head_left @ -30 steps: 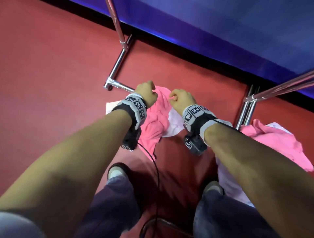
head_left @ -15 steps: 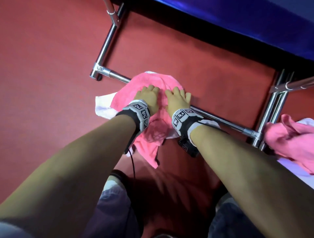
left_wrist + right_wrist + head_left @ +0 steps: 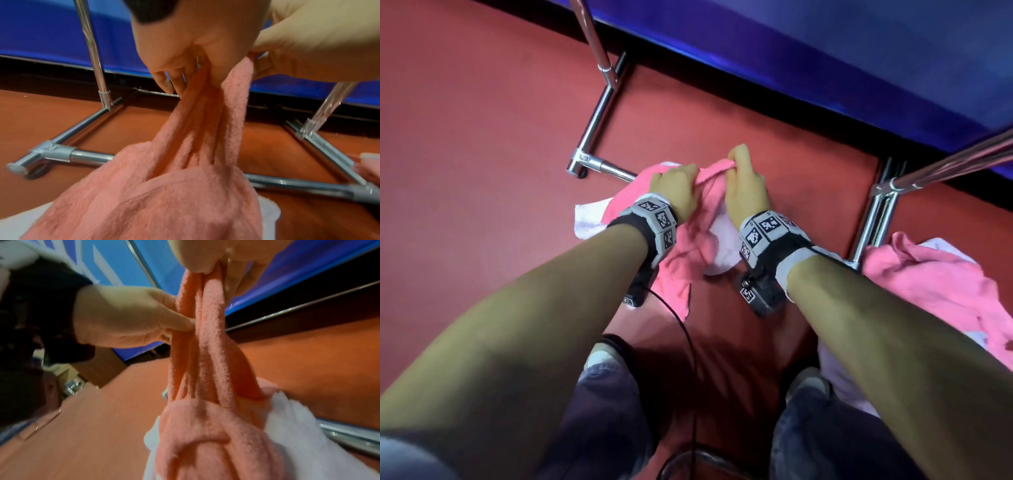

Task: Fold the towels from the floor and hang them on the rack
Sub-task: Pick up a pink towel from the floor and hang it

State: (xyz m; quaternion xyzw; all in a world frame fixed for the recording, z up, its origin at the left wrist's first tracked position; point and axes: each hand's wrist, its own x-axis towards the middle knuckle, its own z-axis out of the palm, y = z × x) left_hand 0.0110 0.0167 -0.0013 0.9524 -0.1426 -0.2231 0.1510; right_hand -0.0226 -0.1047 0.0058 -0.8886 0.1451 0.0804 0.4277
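Pink towel (image 3: 690, 233) pinched up off the floor beside the rack (image 3: 599, 102).

Half a second ago your palms pressed it flat; now your left hand (image 3: 677, 190) and right hand (image 3: 744, 185) pinch its top edge, so folding can start.

so the towel (image 3: 688, 240) both hands are bunching up is showing bright pink with white patches peeking out, and the other towel (image 3: 928, 284) off to the right is looking the same pink and white. The floor (image 3: 465, 154) is glowing brick red, the rack (image 3: 599, 113) is shining chrome silver, the wall (image 3: 825, 51) is reading deep blue, and the wristbands (image 3: 654, 216) are sporting grey with black-and-white square codes
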